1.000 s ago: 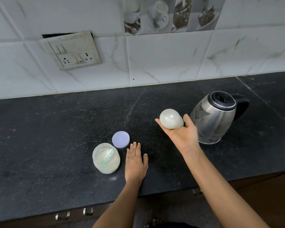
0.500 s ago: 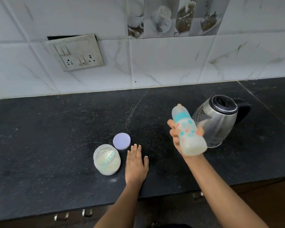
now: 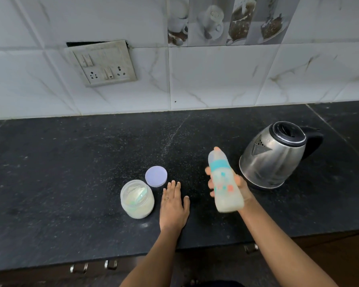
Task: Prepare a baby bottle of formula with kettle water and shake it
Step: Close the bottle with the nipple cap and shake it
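– Right hand (image 3: 244, 190): on what?
– Fingers wrapped round a baby bottle (image 3: 224, 183), blurred, tilted with its cap pointing away, milky liquid inside. It is held above the bench (image 3: 71, 162), just left of a steel kettle (image 3: 274, 156).
– Left hand (image 3: 174, 206)?
– Flat on the bench, fingers straight, holding nothing, just beside an open formula jar (image 3: 137, 199). A round lid (image 3: 156, 176) lies just behind the jar.

Head view: forward and down, close above black speckled stone counter (image 3: 71, 162) (wide-angle).
Facing: white marbled wall tiles (image 3: 216, 79), 12 o'clock.
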{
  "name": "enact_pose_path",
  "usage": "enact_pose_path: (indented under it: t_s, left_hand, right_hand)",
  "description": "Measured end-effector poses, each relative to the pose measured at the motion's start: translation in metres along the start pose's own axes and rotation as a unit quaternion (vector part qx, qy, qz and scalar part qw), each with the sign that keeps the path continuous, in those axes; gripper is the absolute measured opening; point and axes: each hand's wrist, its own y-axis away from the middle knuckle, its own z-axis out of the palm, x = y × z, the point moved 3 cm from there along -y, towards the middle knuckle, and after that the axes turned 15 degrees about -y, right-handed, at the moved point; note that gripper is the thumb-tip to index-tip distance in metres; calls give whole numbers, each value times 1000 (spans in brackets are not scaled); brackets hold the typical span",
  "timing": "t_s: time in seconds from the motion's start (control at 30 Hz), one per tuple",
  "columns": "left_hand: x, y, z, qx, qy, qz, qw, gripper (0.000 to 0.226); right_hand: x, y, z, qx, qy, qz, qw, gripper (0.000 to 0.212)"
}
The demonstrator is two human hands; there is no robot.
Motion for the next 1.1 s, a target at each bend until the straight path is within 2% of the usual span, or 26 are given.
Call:
enact_pose_path:
  t_s: [0.07,0.13,0.2,0.27,0.37,0.43,0.47,0.53,0.6,0.67,0.73,0.77,0.8,0.87,0.9,0.97,1.0,1.03,1.07,1.1]
  left_hand:
    - [0,-1,0,-1,2,0,1000,56]
    - [0,-1,0,0,2,-2,1000,56]
    - [1,0,0,-4,1,0,1000,56]
    - [1,-1,1,-4,-6,-1,1000,57]
    - [0,0,1,-4,-14,-4,1000,61]
    - [0,0,1,-8,-10,-4,1000,57]
    - [1,0,1,-10,-7,-2,1000,56]
    - [1,0,-1,-6,-6,-3,1000,56]
    - [1,0,-1,-9,-8,-3,1000,56]
    - [0,1,0,-13,-10,-3,1000,56]
    - [0,1,0,-14,-8,-1,1000,56]
    - [0,0,0,-12,-8,1,1000,57]
    - [0,0,0,-11,-9,1,1000,58]
    - [0,0,0,-11,-9,1,1000,66]
    - [0,1,0,-11,-10,1,1000,72]
    - [0,1,1,-11,-12,3,1000,77]
    - [0,1,1,-10,-8,1,1000,77]
    - [1,1,0,-11,-5,-1,1000,77]
    - [1,1,0,-13,-5,-2,1000,77]
    - [1,0,1,-17,-7,-1,1000,76]
  right_hand:
    - [7,0,2,-2,55,9,998,102]
    - [9,-2,-8,17,19,12,1000,112]
    - [11,-1,-10,6,-2,26,1000,102]
    - [7,3,-19,29,21,18,999,92]
    - [8,-4,-10,27,16,-15,999,98]
    - [8,-6,-10,41,-21,-31,998,94]
    - [9,-7,1,15,-43,-15,999,90]
    - [4,-4,6,-4,-21,-4,1000,81]
    - [1,-6,21,-2,30,-28,999,84]
    - [-3,-6,15,7,-26,-44,999,93]
    - [-2,-3,16,-23,-94,-8,995,86]
    - [-2,1,12,0,-60,6,998,78]
    - [-3,1,7,-10,-51,18,998,73]
    - [-2,2,18,3,19,-15,1000,83]
    - [-5,1,13,14,2,-38,999,88]
    - [-3,6,10,-46,-75,5,996,82]
    - [-2,8,18,-73,-69,27,995,74]
    - [-6,12,9,-26,-19,33,999,69]
    - [-8,14,4,-17,-17,46,999,71]
    - [-5,14,19,-44,18,40,998,79]
